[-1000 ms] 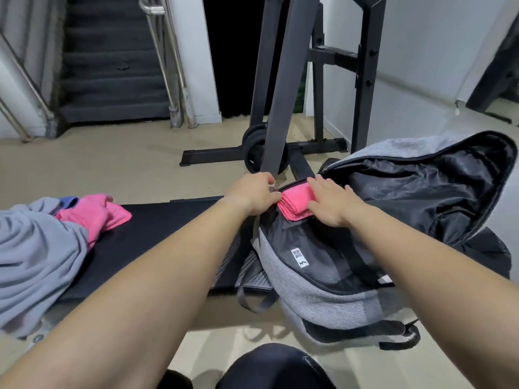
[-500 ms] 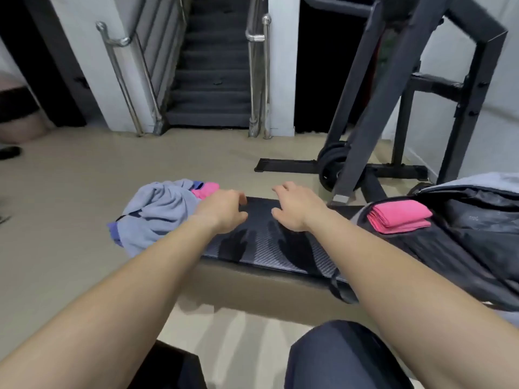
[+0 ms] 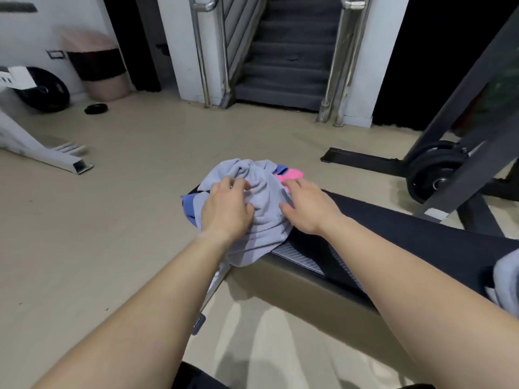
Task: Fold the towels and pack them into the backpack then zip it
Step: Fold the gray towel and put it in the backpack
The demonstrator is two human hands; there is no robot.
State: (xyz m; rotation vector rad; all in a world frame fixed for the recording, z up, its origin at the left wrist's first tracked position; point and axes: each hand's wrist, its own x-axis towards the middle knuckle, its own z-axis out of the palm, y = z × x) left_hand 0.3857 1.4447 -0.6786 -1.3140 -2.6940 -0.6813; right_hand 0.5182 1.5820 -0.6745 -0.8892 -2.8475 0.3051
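The gray towel lies heaped at the left end of the counter, over a blue towel and a pink towel. The left grip bunches the gray cloth in curled fingers — the right grip rests flat on it, fingers straight.

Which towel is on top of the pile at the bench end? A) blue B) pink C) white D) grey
D: the crumpled light grey cloth towel covers the pile on the black padded bench; the bright pink towel and the blue towel only peek out from under it.
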